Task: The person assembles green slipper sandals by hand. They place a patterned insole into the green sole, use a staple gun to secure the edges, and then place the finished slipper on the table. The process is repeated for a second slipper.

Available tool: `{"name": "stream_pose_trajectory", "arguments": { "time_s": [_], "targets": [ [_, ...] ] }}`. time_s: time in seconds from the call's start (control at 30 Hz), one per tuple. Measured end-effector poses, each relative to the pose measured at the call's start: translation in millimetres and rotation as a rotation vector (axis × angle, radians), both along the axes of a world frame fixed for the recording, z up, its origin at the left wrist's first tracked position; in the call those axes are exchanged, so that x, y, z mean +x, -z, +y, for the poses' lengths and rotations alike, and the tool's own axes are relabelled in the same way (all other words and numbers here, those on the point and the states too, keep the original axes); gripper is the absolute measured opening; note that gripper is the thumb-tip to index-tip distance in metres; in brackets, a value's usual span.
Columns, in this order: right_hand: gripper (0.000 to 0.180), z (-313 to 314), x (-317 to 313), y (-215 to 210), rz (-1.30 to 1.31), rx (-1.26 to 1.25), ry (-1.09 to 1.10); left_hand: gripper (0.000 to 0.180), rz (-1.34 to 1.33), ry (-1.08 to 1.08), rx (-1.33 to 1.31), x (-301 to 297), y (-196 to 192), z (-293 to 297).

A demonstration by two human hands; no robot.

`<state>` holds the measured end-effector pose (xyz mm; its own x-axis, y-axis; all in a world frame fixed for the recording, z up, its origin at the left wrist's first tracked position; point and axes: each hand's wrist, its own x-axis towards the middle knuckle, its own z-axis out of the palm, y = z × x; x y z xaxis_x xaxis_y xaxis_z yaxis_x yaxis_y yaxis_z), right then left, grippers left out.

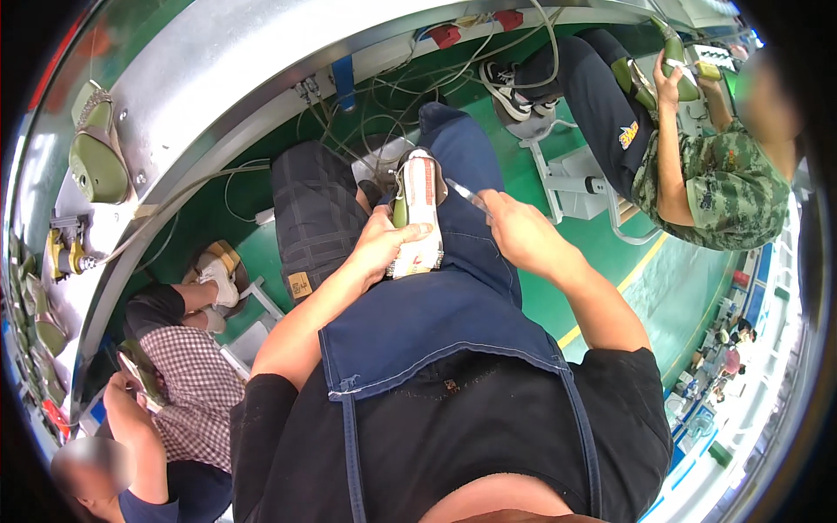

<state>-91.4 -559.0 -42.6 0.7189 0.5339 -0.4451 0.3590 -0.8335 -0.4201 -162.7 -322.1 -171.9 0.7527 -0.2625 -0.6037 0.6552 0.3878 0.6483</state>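
A partly made shoe [422,196], its whitish underside with red markings turned up and some green upper at the side, rests over my lap. My left hand [388,241] is closed around its lower left side, with the thumb pressed on the underside. Just right of the shoe, my right hand [516,228] grips a slim silvery metal tool [466,195] like a knife. The tool points at the shoe's upper right edge; whether it touches there I cannot tell. Its handle is hidden in my fist.
Along the left curves a metal workbench [200,96] carrying a green shoe [98,161] and a yellow fixture [68,248]. Loose hoses [392,105] hang below it. Co-workers sit on both sides: one at right handles a green shoe [671,52], another at lower left holds one too.
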Motion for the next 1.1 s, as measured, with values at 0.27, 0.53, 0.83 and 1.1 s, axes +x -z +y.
{"name": "stream_pose_trajectory", "arguments": {
  "time_s": [0.27, 0.53, 0.83, 1.1],
  "targets": [
    [0.026, -1.5, -27.8, 15.5, -0.137, -0.167, -0.067, 0.061, 0.002, 0.007, -0.039, -0.1, 2.3, -0.8],
    [0.021, 4.8, -28.3, 18.7, -0.165, -0.214, -0.057, 0.06, -0.009, -0.005, -0.029, -0.4, 1.6, -2.1],
    [0.013, 5.7, -24.4, 21.3, -0.115, -0.178, -0.079, 0.061, -0.025, 0.009, -0.043, 1.8, -4.4, 0.3],
    [0.014, 6.6, -21.4, 21.9, -0.041, -0.118, -0.094, 0.06, -0.013, 0.026, 0.024, 3.1, -9.7, 2.9]
  ]
}}
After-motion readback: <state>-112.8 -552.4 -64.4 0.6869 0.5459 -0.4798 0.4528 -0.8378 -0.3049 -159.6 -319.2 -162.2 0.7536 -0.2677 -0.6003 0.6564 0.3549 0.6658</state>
